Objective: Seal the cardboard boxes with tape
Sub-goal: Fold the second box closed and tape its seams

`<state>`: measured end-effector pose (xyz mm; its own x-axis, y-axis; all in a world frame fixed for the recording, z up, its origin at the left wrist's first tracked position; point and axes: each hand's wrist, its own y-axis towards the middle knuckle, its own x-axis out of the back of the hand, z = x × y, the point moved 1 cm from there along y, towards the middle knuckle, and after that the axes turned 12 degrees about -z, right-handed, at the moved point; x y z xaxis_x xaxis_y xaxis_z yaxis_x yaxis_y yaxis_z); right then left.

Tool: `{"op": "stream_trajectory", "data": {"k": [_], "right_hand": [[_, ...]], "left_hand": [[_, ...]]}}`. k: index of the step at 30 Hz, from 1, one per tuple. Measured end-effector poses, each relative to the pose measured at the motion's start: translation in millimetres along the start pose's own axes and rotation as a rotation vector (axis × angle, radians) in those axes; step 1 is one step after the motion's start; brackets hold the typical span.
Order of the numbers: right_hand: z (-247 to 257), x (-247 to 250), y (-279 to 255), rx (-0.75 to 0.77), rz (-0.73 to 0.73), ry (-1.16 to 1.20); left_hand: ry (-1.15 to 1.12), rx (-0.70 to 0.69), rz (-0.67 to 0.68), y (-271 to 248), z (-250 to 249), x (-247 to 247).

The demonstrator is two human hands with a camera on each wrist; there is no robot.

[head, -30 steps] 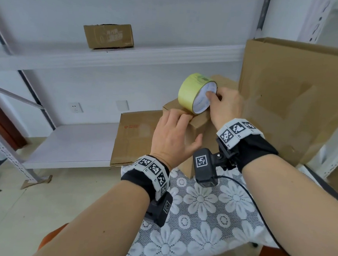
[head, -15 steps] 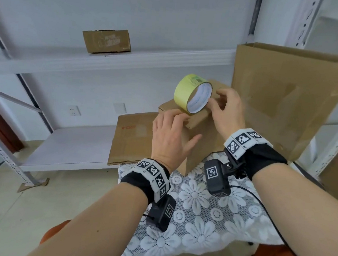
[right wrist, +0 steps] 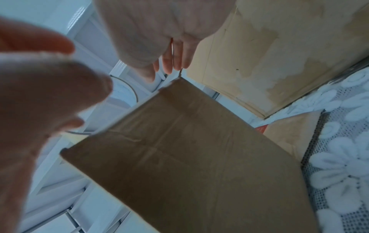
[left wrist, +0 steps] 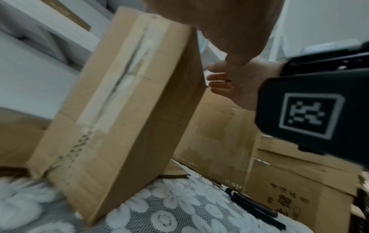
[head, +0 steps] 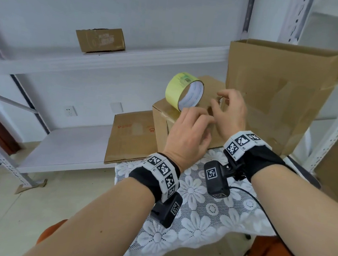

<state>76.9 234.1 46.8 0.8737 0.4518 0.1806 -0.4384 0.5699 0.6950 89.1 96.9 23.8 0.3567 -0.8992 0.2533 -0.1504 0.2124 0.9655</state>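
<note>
The small brown cardboard box (head: 165, 125) stood at frame centre on the lace-covered surface (head: 204, 209), the yellow roll of tape (head: 184, 91) upright on its top. Half a second earlier the right hand (head: 231, 112) had pinched the roll; now it hung released beside it. The left hand (head: 188, 133) had lifted off the box, fingers loosely curled, holding nothing. A taller open cardboard box (head: 278, 92) stood at right, contents hidden.

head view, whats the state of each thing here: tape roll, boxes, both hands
tape roll: on edge atop the small box, no hand on it
small box: upright on the lace cloth, flaps down
large box: standing behind, top open
flat cardboard: folded flat, leaning on the shelf
shelf box: on the upper shelf, top slightly open
left hand: fingers loosely curled, holding nothing
right hand: fingers loosely curled, holding nothing
</note>
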Motion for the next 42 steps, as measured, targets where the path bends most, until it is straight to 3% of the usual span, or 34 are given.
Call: {"op": "stream_trajectory", "data": {"k": [4, 8, 11, 15, 17, 23, 28, 32, 37, 42], "right_hand": [[-4.8, 4.1, 2.4, 0.012, -0.04, 0.045], [-17.0, 12.0, 2.6, -0.01, -0.038, 0.011], [-34.3, 21.5, -1.6, -0.086, 0.0, -0.086], [-65.0, 36.3, -9.9, -0.275, 0.016, -0.278], [-86.8, 43.7, -14.0, -0.361, 0.072, -0.409], [-132.8, 66.4, -29.2, -0.491, 0.189, -0.814], [-157.6, 74.2, -41.9, -0.657, 0.354, -0.897], [-164.0, 76.1, -49.8, -0.579, 0.319, -1.016], [-164.4, 74.3, -34.5, -0.639, 0.269, -0.788], [-141.4, 63.8, -32.2, -0.657, 0.086, -0.465]], "left_hand": [[-0.14, 0.032, 0.084, -2.0, -11.0, -8.5], [-0.182, 0.227, 0.221, -7.9, -9.1, -17.5], [-0.196, 0.488, 0.498, -9.4, -8.8, -28.5], [-0.172, 0.77, 1.033, -11.5, -11.8, -43.0], [-0.24, 0.889, 1.174, -14.7, -14.1, -47.5], [-0.375, 1.211, 1.105, -27.1, -10.0, -58.4], [-0.372, 1.312, 1.06, -35.7, -0.1, -58.0], [-0.373, 1.334, 1.054, -38.5, 3.6, -54.6], [-0.389, 1.322, 1.018, -33.0, 5.7, -50.3], [-0.423, 1.273, 0.972, -20.2, 1.5, -43.9]]}}
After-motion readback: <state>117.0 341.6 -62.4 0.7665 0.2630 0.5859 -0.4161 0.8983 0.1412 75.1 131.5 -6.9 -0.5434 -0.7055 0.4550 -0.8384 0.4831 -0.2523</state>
